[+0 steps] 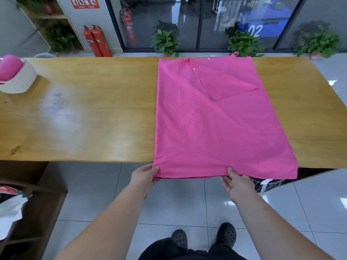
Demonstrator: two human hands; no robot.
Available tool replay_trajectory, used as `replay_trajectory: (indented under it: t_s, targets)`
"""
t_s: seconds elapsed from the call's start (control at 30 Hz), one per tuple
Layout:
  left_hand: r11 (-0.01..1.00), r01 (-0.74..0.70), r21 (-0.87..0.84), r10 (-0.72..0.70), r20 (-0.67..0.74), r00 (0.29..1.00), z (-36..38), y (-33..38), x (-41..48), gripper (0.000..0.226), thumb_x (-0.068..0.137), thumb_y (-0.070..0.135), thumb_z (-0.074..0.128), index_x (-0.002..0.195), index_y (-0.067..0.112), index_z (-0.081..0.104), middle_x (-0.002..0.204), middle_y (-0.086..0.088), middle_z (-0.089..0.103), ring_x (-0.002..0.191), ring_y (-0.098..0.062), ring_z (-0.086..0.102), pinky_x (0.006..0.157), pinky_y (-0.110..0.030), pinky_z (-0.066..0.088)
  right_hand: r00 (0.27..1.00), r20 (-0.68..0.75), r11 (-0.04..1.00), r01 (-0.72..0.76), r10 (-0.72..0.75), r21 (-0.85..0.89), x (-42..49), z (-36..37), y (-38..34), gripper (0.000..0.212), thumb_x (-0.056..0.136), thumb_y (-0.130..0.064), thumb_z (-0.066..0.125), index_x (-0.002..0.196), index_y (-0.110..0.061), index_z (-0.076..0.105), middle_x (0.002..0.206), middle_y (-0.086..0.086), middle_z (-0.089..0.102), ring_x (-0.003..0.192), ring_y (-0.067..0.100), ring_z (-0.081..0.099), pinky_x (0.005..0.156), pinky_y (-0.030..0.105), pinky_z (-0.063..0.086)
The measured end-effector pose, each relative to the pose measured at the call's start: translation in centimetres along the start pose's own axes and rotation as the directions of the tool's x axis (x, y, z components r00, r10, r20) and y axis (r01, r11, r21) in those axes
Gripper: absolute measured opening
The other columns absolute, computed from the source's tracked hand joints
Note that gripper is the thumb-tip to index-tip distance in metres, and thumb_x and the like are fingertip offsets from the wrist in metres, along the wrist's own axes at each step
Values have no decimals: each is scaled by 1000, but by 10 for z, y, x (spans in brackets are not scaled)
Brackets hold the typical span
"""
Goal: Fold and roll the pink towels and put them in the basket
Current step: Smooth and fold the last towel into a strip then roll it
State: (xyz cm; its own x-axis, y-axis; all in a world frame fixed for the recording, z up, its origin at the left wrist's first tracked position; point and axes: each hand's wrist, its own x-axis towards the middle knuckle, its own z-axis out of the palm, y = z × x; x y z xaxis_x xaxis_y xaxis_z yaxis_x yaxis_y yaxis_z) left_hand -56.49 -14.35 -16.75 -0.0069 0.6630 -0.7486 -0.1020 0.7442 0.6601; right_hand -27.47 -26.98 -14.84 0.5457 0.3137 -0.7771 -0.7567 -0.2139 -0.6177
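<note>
You are early in this towel, with most of the work ahead. The pink towel [216,128] lies spread on the right half of the wooden table [84,109], its near hem hanging just over the table's front edge and its hanging loop [236,53] at the far edge. One flap [229,87] near the far right corner is turned back on itself, so the sheet is not yet flat. At the near hem the cloth looks doubled, which suggests a first fold is in, though I cannot be sure.

Your left hand [144,177] pinches the near left corner, thumb on top and fingers under the hem. Your right hand [238,186] pinches the same hem further along, thumb on top too; its fingers are tucked beneath, so I cannot tell how they lie.

Done so far: one rolled pink towel [9,66] already sits in the white basket [20,79] at the table's far left, well apart from your hands. Left to do — smooth the flap, fold narrower, roll, carry it across.

Readable writing is scarce: a white "02" [255,30] on the glass behind. The red poster [84,2] and the fire extinguishers [97,42] carry print (too small to read).
</note>
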Motion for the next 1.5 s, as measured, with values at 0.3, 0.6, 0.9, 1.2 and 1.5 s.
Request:
replay_trajectory:
  t_s: [0.3,0.6,0.9,1.2,1.5]
  targets:
    - [992,60,-113,-72,-104,992,9,2,-2,28,97,17,75,114,-2,65,107,-16,70,90,-28,69,77,-41,60,1000,-14,997,-27,28,74,-5,4,7,13,95,-3,73,100,-8,61,105,13,72,88,24,74,63,33,65]
    - [990,-28,140,41,-93,995,-5,7,12,24,84,21,89,102,9,78,97,-10,77,79,-20,64,65,-29,54,999,-30,999,36,-36,-2,4,-1,-8,10,96,-4,71,97,-6,62,105,11,70,88,23,72,81,37,58]
    - [987,112,115,-120,59,991,2,11,6,32,101,30,70,111,0,69,96,-13,71,84,-26,66,68,-36,59,999,37,999,-26,24,48,0,-3,-1,10,99,-9,70,104,-9,62,109,12,70,94,23,71,93,40,56]
    - [985,-34,170,41,-39,998,-5,5,11,19,91,30,82,98,13,76,84,-5,69,73,-20,56,61,-31,46,995,74,996,-66,61,63,-3,4,2,16,98,-13,71,110,-8,62,107,14,73,95,23,72,87,42,58]
    - [972,-114,204,128,-59,990,-10,9,5,18,98,31,74,100,14,78,83,0,61,72,-20,47,63,-32,43,996,-13,996,93,-93,7,-2,5,-1,10,98,-13,72,94,-7,64,102,11,71,83,21,71,67,30,61]
